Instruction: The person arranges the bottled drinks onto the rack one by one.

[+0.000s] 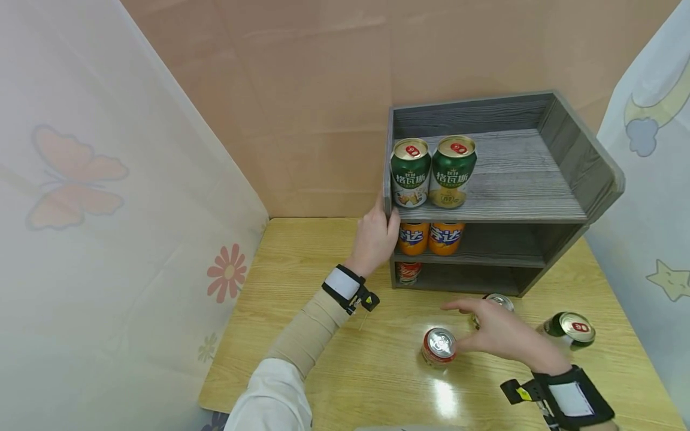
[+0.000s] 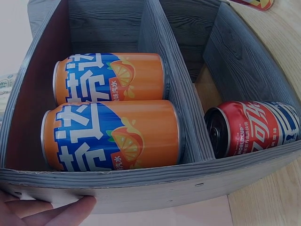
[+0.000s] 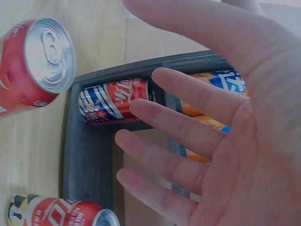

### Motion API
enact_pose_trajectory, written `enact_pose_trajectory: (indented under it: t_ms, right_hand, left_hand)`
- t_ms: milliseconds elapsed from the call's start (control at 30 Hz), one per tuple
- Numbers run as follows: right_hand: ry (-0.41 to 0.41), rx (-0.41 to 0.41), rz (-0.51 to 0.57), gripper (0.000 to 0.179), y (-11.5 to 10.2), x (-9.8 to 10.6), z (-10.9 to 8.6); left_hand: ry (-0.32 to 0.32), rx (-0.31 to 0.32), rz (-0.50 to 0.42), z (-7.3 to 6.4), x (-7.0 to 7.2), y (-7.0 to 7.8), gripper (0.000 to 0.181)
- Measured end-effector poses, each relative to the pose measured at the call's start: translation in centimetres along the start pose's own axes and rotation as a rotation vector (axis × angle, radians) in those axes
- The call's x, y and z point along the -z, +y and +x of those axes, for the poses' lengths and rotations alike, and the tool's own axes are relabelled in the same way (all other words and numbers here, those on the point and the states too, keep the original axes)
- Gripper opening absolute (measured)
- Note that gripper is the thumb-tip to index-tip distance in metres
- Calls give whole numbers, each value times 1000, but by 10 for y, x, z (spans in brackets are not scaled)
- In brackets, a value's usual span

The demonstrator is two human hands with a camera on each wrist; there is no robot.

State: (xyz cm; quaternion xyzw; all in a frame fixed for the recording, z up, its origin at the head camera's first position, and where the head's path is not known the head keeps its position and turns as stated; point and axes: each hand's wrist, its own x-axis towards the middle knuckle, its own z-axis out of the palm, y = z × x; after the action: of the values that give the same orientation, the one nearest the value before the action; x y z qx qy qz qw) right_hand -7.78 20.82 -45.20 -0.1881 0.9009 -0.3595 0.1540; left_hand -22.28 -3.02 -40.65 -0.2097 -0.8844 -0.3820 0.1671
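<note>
My left hand (image 1: 374, 236) grips the left side panel of a grey wooden shelf (image 1: 517, 209); in the left wrist view its fingers (image 2: 70, 212) lie along the panel's outer face. Over the table my right hand (image 1: 501, 335) is spread, its thumb beside a red cola can (image 1: 439, 346). Nothing is in its palm in the right wrist view, where the red can stands apart from the fingers (image 3: 188, 122). Another can (image 1: 500, 301) is partly hidden behind the right hand; the right wrist view shows it as a red can (image 3: 66, 212).
Two green cans (image 1: 411, 173) stand on the top level, two orange soda cans (image 2: 113, 136) on the middle one, and a red cola can (image 2: 254, 127) at the bottom left. A dark green can (image 1: 574, 329) stands right of my right hand. Printed sheets (image 1: 135, 239) flank the table (image 1: 302, 263).
</note>
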Motion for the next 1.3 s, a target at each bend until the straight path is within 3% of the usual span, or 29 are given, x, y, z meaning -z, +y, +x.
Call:
enact_pose_trajectory:
  t_ms: [567, 967, 1300]
  right_hand:
    - [-68, 21, 92, 79, 15, -25, 3]
    - [-75, -13, 90, 81, 16, -38, 4]
    - [-85, 11, 58, 77, 16, -45, 6]
  left_hand:
    - [13, -17, 10, -1, -1, -1, 57]
    - [12, -4, 16, -1, -2, -1, 57]
    - [28, -24, 16, 0, -2, -1, 57]
